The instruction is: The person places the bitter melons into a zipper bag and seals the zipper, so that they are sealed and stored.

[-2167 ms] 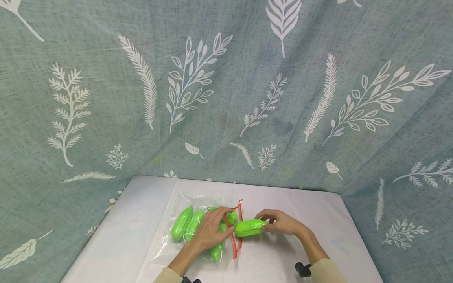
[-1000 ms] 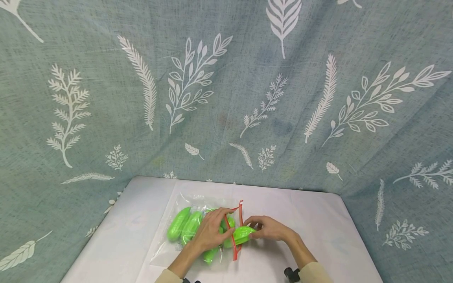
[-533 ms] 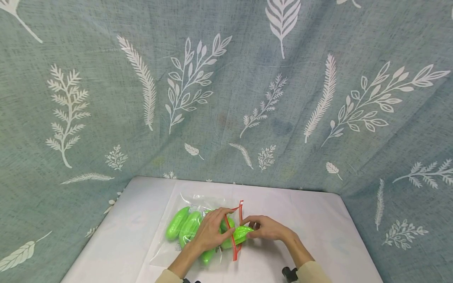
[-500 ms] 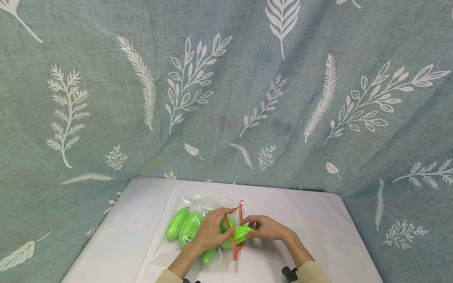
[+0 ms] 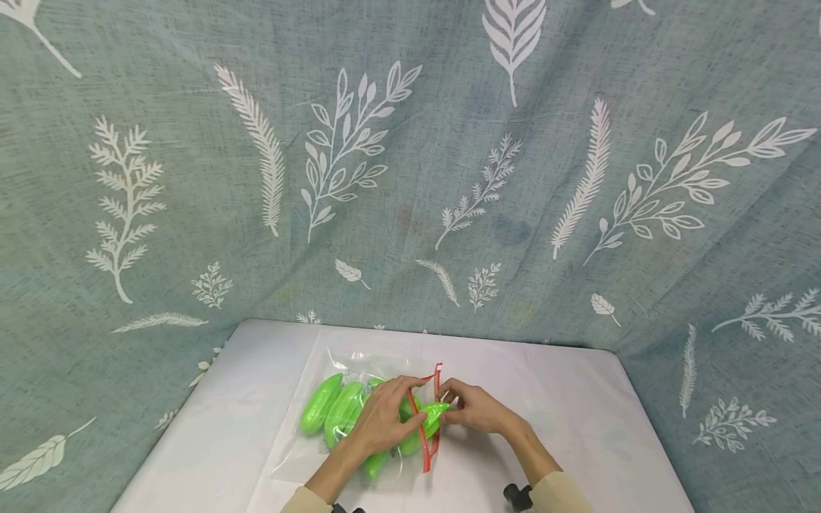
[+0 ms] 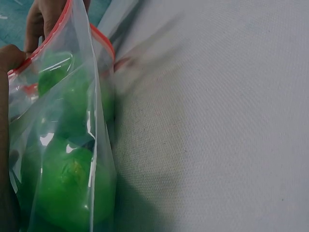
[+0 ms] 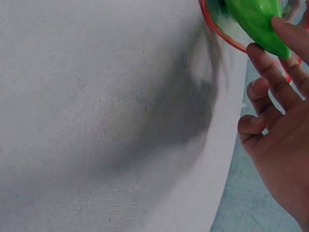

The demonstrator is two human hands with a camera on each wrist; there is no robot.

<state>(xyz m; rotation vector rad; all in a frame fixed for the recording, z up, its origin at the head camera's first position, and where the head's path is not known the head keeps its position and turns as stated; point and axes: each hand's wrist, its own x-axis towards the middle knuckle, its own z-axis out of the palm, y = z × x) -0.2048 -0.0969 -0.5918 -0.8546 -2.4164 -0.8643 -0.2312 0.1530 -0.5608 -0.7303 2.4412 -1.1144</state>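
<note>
A clear zip bag (image 5: 295, 449) with a red zip rim lies on the table, mouth to the right, with several glossy green toy vegetables (image 5: 321, 405) inside. My left hand (image 5: 378, 420) lies over the bag and holds its upper rim raised between spread thumb and fingers. At the mouth, my right hand (image 5: 477, 410) pinches the pointed end of another green toy vegetable (image 5: 436, 413), whose far part is inside the bag. The right wrist view shows thumb and fingertips on this vegetable (image 7: 258, 21), other fingers bent. In the left wrist view the bag's red rim (image 6: 104, 38) gapes.
A white cloth-covered table (image 5: 564, 406) extends around the bag. Behind it and at both sides hangs a blue-green curtain (image 5: 410, 178) with white leaf prints. Dark wrist devices (image 5: 517, 497) sit by the beige sleeves.
My right hand has moved left, sliding the green vegetable from outside the rim mostly into the bag. The vegetables inside have shifted left. My left hand has stayed at the rim.
</note>
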